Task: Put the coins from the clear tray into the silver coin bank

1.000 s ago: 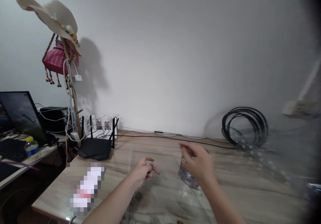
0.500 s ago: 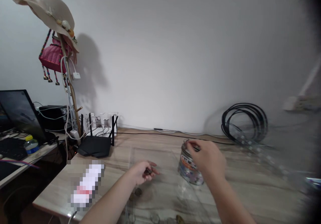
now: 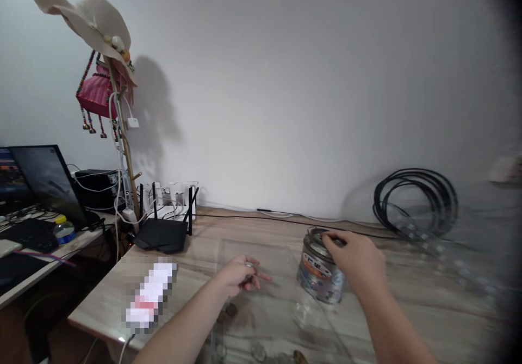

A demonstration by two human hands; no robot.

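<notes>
My left hand [image 3: 243,278] hovers over a clear plastic tray or sheet [image 3: 261,247], its palm partly turned up. Small dark, coin-like pieces are cupped in it, with a couple of fingers reaching out to the right. A metal tin [image 3: 320,274] with a printed label stands upright at the right side of the clear plastic. At the tin's top, my right hand [image 3: 359,255] has its thumb and fingers pinched together; what they hold, if anything, is hidden. Several round coin-like pieces [image 3: 258,351] lie near the bottom edge, and a dark one [image 3: 231,309] lies below my left hand.
A black router [image 3: 161,235] with antennas sits at the back left, behind a blurred-out phone-like object [image 3: 150,296] on a cable. Coiled black cable [image 3: 416,201] leans on the wall at right. A hat [image 3: 93,21] and pink bag [image 3: 98,96] hang on a stand.
The view has shifted a little, so everything sits further right. My right hand's fingertips have moved from the tin's near-left rim to the right part of its top. The left hand stays over the clear plastic.
</notes>
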